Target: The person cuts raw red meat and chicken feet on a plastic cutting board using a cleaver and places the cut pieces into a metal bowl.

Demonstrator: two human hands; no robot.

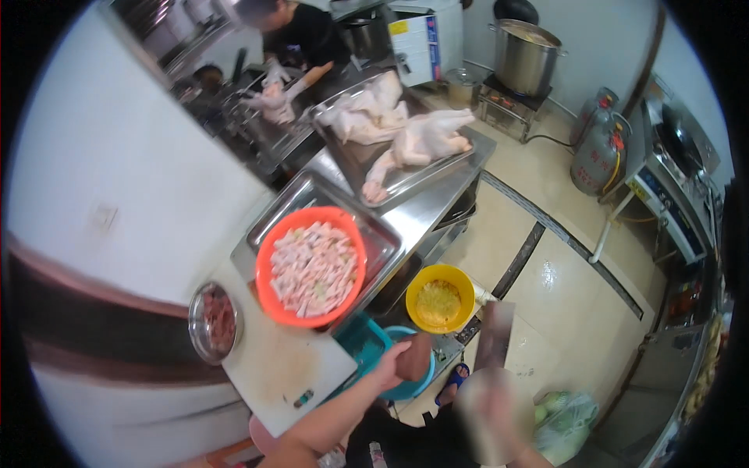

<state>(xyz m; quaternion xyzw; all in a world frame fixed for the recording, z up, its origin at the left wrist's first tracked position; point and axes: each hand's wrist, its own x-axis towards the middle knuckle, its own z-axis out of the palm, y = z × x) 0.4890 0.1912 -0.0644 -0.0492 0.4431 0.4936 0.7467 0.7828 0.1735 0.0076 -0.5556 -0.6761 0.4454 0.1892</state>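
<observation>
My left hand grips a dark reddish-brown block, perhaps a sharpening stone or meat, over a blue basin. In my right hand, partly blurred, a cleaver is held with its broad blade pointing away from me. A white cutting board lies left of my hands, bearing a small dark green item. Beyond it, an orange-red basin of pale cut meat rests partly on a metal tray. A bowl of dark red meat stands at the board's left edge.
Whole plucked poultry lies in a steel tray on the counter. A yellow bucket stands beside the counter. Gas cylinders, a stockpot on a burner and a bag of green produce stand around. A person handles poultry behind.
</observation>
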